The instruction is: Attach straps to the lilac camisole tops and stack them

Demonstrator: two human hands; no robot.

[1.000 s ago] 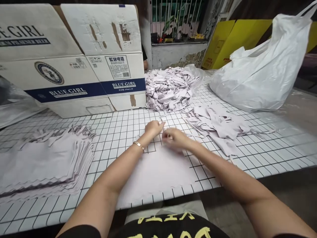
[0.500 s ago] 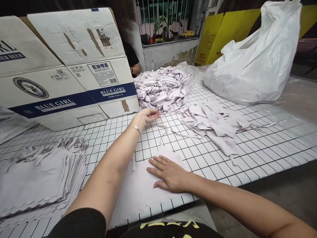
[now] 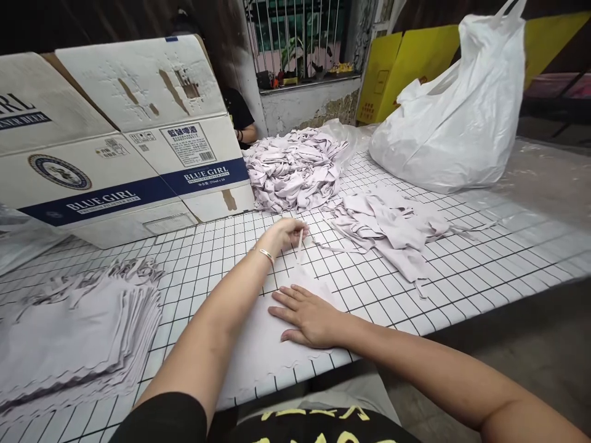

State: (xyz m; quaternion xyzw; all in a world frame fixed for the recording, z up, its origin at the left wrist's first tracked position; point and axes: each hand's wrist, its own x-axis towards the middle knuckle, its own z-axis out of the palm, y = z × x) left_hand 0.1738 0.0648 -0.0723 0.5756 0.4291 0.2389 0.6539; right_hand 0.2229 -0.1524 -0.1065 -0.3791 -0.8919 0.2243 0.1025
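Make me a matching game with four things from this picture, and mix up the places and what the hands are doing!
Things:
1. left hand
2. right hand
3. white plastic bag
4. stack of cloth pieces

Places and states:
A. in front of the yellow cardboard box
B. spread flat on a pale cloth piece
C. in front of the Blue Girl beer carton
D. holding the end of a thin cloth strap

Right pairs: 1-D, 2-B, 3-A, 4-C
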